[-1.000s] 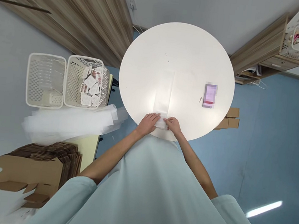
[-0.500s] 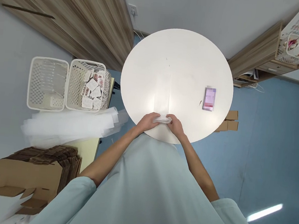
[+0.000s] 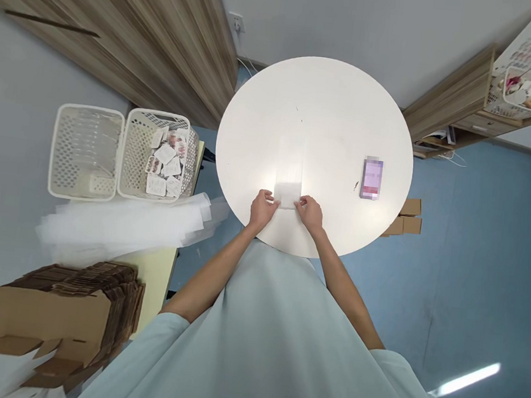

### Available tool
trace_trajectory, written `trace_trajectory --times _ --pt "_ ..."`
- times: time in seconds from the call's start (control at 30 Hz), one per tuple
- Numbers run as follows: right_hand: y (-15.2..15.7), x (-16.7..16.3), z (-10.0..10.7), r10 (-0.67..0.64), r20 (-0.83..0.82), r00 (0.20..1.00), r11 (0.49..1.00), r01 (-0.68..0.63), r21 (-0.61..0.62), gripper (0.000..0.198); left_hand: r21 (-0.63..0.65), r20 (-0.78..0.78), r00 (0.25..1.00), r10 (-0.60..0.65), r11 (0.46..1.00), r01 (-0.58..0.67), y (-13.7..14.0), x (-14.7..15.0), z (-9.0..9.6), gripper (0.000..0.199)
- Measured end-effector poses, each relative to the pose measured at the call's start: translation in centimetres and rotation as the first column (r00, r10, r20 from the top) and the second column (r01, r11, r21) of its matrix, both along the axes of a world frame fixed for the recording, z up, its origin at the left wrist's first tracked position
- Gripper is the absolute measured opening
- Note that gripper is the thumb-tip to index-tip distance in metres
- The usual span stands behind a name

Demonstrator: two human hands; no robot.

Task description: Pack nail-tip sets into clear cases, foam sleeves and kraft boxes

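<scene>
On the round white table (image 3: 343,105) lies a thin, translucent white foam sheet (image 3: 287,195), a long strip running away from me. Its near end is doubled over into a flat, roughly square fold, and whatever may be inside is hidden. My left hand (image 3: 263,211) pinches the fold's left near corner between thumb and fingers. At the right near corner, my right hand (image 3: 309,215) grips it the same way. The far part of the strip barely stands out against the tabletop.
A blurred purple-and-white object (image 3: 372,178) lies at the table's right. To the left are an open white basket (image 3: 128,164) of small packs, a second basket (image 3: 58,169) with clear plastic pieces, a pile of white foam sheets (image 3: 118,227) and stacked flat cardboard boxes (image 3: 50,321).
The near end of the foam sheet, held up and curled before, now lies flat as a fold on the table. Both hands have shifted slightly forward with it.
</scene>
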State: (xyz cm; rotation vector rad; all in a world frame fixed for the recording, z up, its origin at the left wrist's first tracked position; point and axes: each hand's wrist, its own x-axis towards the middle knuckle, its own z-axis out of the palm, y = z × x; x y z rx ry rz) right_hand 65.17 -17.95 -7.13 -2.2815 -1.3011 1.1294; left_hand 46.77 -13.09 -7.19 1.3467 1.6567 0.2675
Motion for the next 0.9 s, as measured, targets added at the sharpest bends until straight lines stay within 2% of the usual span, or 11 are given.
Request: trace_trajectory --times 0.17,0.23,0.3,0.37,0.47,0.53,0.6,0.7,0.8,0.9 --pt "0.3 -0.4 0.2 -0.012 0.06 0.998 0.999 0.015 -0.041 0.021 0.026 -0.079 0.997 -0.019 0.999 0.021 0.3 0.6 -0.1 0.033" --pt "0.5 -0.7 0.5 0.043 0.12 0.992 0.999 -0.043 -0.004 0.021 0.044 -0.137 0.99 -0.033 0.998 0.039 0.4 0.9 0.0 0.033" --pt "0.8 -1.1 0.9 0.137 0.198 0.97 0.986 -0.153 0.066 0.023 0.133 -0.205 0.975 -0.082 0.985 0.11 0.5 1.3 0.1 0.033" --pt "1.3 -1.3 1.2 0.241 0.252 0.937 0.951 -0.281 0.132 0.029 0.27 -0.259 0.944 -0.204 0.923 0.273 0.8 1.8 0.3 0.031" --pt "1.9 -1.0 1.4 0.379 0.249 0.891 0.883 -0.429 0.191 0.031 0.381 -0.27 0.839 -0.471 0.748 0.543 1.5 2.2 0.4 0.035" --pt "2.1 -0.4 1.1 0.444 0.215 0.87 0.854 -0.484 0.192 0.036 0.385 -0.239 0.765 -0.598 0.665 0.64 1.9 2.1 0.2 0.04" --pt "2.0 0.3 0.6 0.479 0.178 0.86 0.844 -0.507 0.177 0.046 0.385 -0.207 0.726 -0.655 0.628 0.676 2.2 1.7 0.0 0.043" --pt "1.0 0.9 0.0 0.487 0.143 0.862 0.845 -0.506 0.175 0.054 0.386 -0.162 0.739 -0.654 0.648 0.657 2.0 0.6 -0.6 0.049" --pt "-1.0 0.8 -0.3 0.477 0.13 0.869 0.845 -0.494 0.204 0.052 0.366 -0.119 0.763 -0.635 0.687 0.629 1.0 -0.8 -1.0 0.059" --pt "-3.6 0.3 -0.2 0.467 0.099 0.878 0.846 -0.477 0.239 0.051 0.339 -0.092 0.757 -0.647 0.695 0.634 -0.8 -2.2 -1.3 0.068"
